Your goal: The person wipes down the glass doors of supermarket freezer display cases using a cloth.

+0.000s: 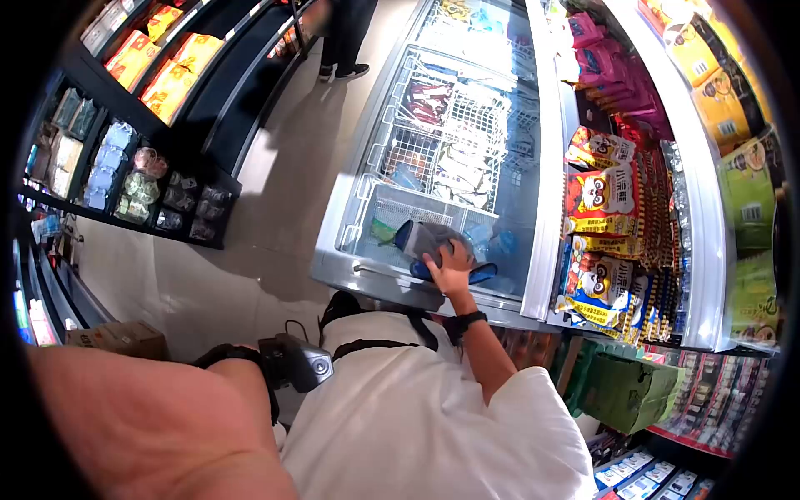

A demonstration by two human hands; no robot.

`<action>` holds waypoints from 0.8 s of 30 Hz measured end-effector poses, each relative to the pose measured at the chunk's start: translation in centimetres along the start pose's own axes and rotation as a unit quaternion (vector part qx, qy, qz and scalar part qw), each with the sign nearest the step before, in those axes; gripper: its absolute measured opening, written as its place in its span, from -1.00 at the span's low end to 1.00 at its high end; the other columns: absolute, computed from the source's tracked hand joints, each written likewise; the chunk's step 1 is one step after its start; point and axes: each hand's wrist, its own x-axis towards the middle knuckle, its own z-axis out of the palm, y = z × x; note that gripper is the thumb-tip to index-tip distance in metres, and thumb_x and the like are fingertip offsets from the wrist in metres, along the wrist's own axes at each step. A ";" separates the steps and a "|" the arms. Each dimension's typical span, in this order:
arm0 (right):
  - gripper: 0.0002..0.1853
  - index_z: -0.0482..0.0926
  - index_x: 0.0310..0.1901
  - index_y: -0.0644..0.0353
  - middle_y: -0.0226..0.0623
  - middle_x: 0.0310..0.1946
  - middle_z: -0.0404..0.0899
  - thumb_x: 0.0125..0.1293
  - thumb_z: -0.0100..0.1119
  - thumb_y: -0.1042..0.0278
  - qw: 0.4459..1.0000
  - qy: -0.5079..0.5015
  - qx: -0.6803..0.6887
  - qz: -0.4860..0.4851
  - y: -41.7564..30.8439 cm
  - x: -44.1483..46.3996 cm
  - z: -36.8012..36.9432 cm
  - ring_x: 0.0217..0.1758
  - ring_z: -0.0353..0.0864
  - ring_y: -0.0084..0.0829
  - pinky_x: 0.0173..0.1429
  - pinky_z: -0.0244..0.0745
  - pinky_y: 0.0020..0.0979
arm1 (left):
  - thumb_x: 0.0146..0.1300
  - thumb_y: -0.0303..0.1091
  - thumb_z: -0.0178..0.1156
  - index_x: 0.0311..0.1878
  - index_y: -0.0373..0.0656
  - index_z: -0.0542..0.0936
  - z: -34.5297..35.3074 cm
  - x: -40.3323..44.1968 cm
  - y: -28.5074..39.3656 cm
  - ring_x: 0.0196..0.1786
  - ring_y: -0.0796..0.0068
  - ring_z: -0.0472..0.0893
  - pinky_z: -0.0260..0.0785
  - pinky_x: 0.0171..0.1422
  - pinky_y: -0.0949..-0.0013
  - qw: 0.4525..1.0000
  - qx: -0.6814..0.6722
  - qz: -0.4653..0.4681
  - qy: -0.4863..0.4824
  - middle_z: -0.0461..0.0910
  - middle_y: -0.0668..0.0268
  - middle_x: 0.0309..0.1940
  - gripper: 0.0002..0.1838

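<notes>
My right hand point(452, 265) is over a soft grey and dark blue cloth item point(429, 238), its fingers bent onto the fabric and the thumb to the left. This bundle rests on the near end of a chest freezer's glass top point(517, 250). A black band circles my right wrist. My left arm fills the lower left, very close to the lens, with the heel of my left hand point(150, 417) large in view and its fingers out of sight. A black strap with a small camera device point(312, 367) is around that wrist.
Wire baskets point(467, 150) with packaged goods are inside the freezer. Snack packs point(600, 200) line the right side. Dark shelves point(225, 100) stand left, beyond the aisle floor point(275, 183), where another person's legs point(346, 37) show. A cardboard box point(121, 340) and green carton point(629, 387) are nearby.
</notes>
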 end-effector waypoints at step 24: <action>-0.47 0.36 0.32 -0.12 0.07 0.12 0.43 0.28 0.03 0.26 0.972 0.009 -0.122 0.200 5.6 1.2 -2.9 0.13 0.48 0.10 0.11 0.47 0.04 | 0.12 -0.56 0.27 -0.15 -0.16 0.56 -0.6 -1.1 0.3 -0.30 0.45 0.51 0.33 -0.22 0.41 0.999 0.007 0.037 0.004 0.50 0.33 -0.31 -0.78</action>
